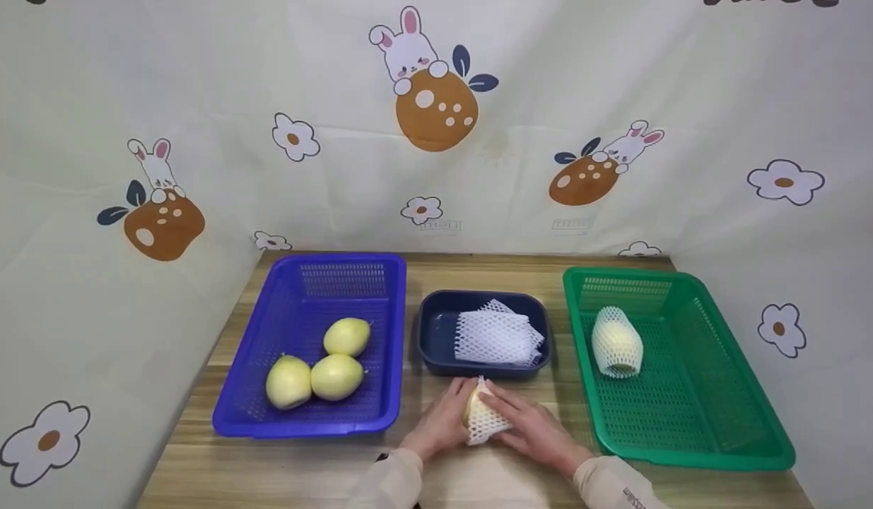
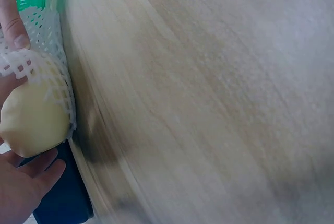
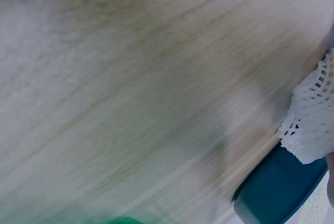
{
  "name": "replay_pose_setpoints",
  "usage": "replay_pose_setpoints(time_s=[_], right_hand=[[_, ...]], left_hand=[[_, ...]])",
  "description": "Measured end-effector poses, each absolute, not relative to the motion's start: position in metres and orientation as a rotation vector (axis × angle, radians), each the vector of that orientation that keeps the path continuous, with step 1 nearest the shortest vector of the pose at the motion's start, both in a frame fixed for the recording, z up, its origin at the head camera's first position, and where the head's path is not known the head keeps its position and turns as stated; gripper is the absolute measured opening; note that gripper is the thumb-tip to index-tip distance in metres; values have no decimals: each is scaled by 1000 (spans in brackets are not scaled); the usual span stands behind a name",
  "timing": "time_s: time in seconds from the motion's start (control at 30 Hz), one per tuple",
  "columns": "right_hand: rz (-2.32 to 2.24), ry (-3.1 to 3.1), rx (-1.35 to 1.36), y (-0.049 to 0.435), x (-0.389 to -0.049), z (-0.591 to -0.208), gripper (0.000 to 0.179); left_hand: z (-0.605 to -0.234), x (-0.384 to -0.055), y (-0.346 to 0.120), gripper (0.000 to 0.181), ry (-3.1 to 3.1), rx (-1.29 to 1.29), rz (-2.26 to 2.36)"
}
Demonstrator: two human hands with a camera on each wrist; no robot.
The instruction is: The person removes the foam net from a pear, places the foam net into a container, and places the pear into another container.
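Observation:
Between both hands, in front of the navy tray, is a pale yellow pear (image 2: pixel 36 119) partly inside a white foam net sleeve (image 1: pixel 485 424). My left hand (image 1: pixel 443 420) grips the pear's bare end, its fingers curled against the fruit in the left wrist view. From the other side my right hand (image 1: pixel 535 428) holds the sleeve, fingers over the mesh near its edge. Only the net and a bit of a finger show in the right wrist view. More foam nets (image 1: pixel 496 338) lie stacked in the navy tray (image 1: pixel 430 360).
On the left stands a blue basket (image 1: pixel 305 428) with 3 bare pears (image 1: pixel 337 377). A green basket (image 1: pixel 698 456) at the right holds one netted pear (image 1: pixel 618 343). The wooden table (image 1: pixel 471 481) backs onto a printed cloth (image 1: pixel 521 177).

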State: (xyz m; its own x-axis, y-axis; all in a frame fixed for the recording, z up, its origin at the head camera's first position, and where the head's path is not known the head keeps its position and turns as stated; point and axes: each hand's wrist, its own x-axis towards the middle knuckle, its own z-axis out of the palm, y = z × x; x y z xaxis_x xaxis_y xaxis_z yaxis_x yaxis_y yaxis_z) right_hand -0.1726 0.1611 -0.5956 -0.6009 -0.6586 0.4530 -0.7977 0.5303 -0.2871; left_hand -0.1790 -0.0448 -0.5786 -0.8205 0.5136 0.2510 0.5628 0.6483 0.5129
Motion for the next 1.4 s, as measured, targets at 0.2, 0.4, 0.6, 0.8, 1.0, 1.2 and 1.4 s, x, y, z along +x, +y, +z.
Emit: replay_pose_setpoints(time_s=[0.2,0.4,0.6,0.8,1.0,1.2,1.4], right_hand=[[659,-2621,1204,161,-172,-595,81],[619,-2563,1149,162,-170,-594,75],[556,-2525,1114,164,-169,-593,73],[473,-2540,1047,169,-164,-590,73],[429,-2505,947,172,-161,-585,72],[435,-2459,898,172,-160,-570,74],[449,-2350,907,173,-162,-548,72]], left_hand=[[-579,-179,-47,84,-2816,-890,-926],[-578,-178,-49,81,-2824,-861,-943],[-577,-177,-49,78,-2858,-848,-923],[-574,-175,-53,73,-2836,-850,-941],[-564,-172,-59,70,-2888,-804,-869],[-546,-167,-62,70,-2917,-802,-764],[-523,-164,-67,71,-2902,-824,-726]])
